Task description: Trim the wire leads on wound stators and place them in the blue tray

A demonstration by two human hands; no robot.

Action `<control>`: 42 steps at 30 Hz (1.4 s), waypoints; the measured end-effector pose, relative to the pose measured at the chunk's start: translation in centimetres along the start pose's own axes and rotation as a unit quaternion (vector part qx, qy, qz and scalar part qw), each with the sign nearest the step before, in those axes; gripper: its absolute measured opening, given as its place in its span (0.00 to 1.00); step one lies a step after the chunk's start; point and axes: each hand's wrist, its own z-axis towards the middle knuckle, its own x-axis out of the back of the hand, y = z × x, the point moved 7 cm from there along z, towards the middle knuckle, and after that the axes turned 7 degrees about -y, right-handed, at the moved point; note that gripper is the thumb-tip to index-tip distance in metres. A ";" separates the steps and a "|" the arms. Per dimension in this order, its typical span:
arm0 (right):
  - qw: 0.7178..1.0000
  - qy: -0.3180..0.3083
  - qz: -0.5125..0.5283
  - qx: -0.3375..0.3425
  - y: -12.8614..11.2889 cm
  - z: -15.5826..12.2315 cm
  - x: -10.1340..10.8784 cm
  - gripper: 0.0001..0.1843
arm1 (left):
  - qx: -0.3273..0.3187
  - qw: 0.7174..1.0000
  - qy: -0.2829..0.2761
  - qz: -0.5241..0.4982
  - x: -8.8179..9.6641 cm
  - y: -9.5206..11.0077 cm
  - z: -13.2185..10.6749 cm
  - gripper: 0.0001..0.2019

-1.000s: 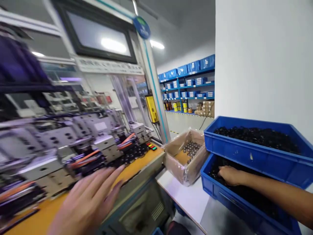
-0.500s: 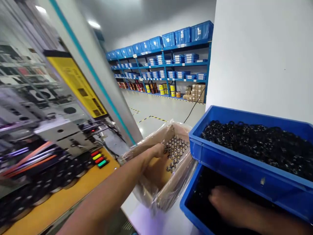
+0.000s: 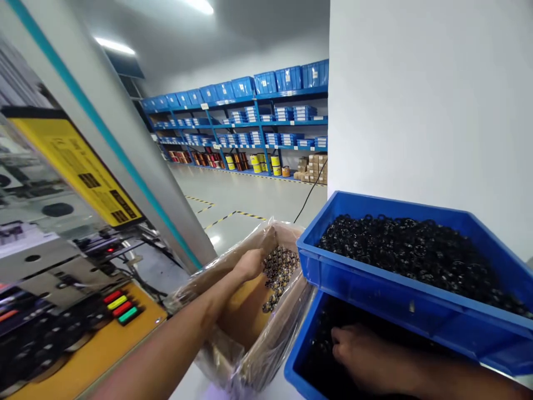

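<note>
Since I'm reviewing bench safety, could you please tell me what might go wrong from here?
The right hand is inside the lower blue plastic bin, so its forearm might knock the loaded upper blue plastic bin. The left hand, in the brown cardboard box, might snag the loose clear plastic film.

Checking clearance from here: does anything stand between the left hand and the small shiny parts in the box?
Nothing visible does: the left hand is inside the box, close beside the shiny parts. Whether they touch is hidden.
</note>
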 end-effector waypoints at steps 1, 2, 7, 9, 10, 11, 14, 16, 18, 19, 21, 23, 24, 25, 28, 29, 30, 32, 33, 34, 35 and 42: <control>1.000 -0.002 -0.008 0.001 -0.2 0.0 0.1 0.09 | 0.002 1.000 0.015 -0.027 1.4 1.1 -0.9 0.14; 1.000 0.000 -0.015 0.000 -0.3 0.0 0.2 0.09 | -0.001 0.998 0.030 -0.053 2.8 2.4 -2.2 0.14; 0.997 0.062 -0.046 -0.014 -0.5 0.2 0.6 0.10 | -0.059 0.977 0.136 -0.153 8.4 9.5 -12.9 0.16; 0.995 0.090 -0.048 -0.015 -0.6 0.5 0.7 0.08 | -0.080 0.967 0.173 -0.172 9.1 11.4 -17.7 0.16; 0.994 0.102 -0.044 -0.014 -0.6 0.6 0.7 0.06 | -0.087 0.956 0.192 -0.203 9.3 11.9 -20.0 0.14; 0.993 0.114 -0.036 -0.010 -0.7 0.8 0.7 0.04 | -0.089 0.950 0.200 -0.222 9.3 12.2 -21.9 0.13; 0.989 0.146 0.004 0.007 -0.8 1.1 0.7 0.04 | -0.062 0.938 0.218 -0.261 9.2 12.7 -26.9 0.15; 0.984 0.176 0.036 0.020 -1.1 0.8 1.5 0.09 | -0.042 0.932 0.233 -0.276 8.9 13.2 -29.6 0.17; 0.973 0.221 0.067 0.029 -1.8 -0.1 3.6 0.10 | -0.028 0.924 0.250 -0.288 8.5 13.6 -31.7 0.15; 0.965 0.248 0.080 0.036 -2.5 -0.8 5.0 0.08 | -0.020 0.920 0.256 -0.295 8.2 13.7 -32.5 0.14; 0.945 0.306 0.099 0.061 -4.6 -2.6 8.0 0.05 | -0.005 0.908 0.272 -0.318 7.2 13.7 -33.9 0.13; 0.921 0.358 0.113 0.103 -7.7 -4.7 10.3 0.06 | -0.005 0.889 0.281 -0.361 5.9 13.6 -34.9 0.11; 0.909 0.380 0.118 0.126 -9.4 -5.7 11.0 0.07 | -0.012 0.879 0.281 -0.384 5.3 13.7 -35.2 0.09; 0.892 0.406 0.124 0.157 -11.2 -6.8 11.4 0.07 | -0.022 0.870 0.281 -0.404 4.8 13.8 -35.6 0.07; 0.802 0.490 0.145 0.310 -15.9 -10.3 10.6 0.05 | -0.047 0.858 0.289 -0.422 3.8 14.6 -36.5 0.08; 0.773 0.505 0.149 0.354 -16.9 -11.1 9.9 0.04 | -0.051 0.856 0.294 -0.421 3.7 14.8 -36.7 0.10; 0.754 0.511 0.152 0.384 -17.6 -11.6 9.1 0.04 | -0.051 0.855 0.295 -0.423 3.6 14.9 -36.9 0.12; 0.748 0.508 0.156 0.398 -18.3 -11.5 8.0 0.04 | -0.048 0.851 0.290 -0.434 3.3 15.1 -37.0 0.14; 0.748 0.508 0.158 0.398 -18.4 -11.4 7.6 0.04 | -0.043 0.851 0.282 -0.441 3.2 15.1 -37.0 0.14; 0.746 0.508 0.160 0.399 -18.4 -11.3 7.5 0.03 | -0.038 0.852 0.269 -0.448 3.0 15.2 -36.8 0.14; 0.746 0.508 0.160 0.400 -18.3 -11.2 7.4 0.03 | -0.033 0.853 0.252 -0.456 2.7 15.4 -36.7 0.14; 0.754 0.502 0.147 0.397 -18.4 -11.0 7.5 0.07 | -0.012 0.811 0.172 -0.558 1.3 16.5 -35.6 0.17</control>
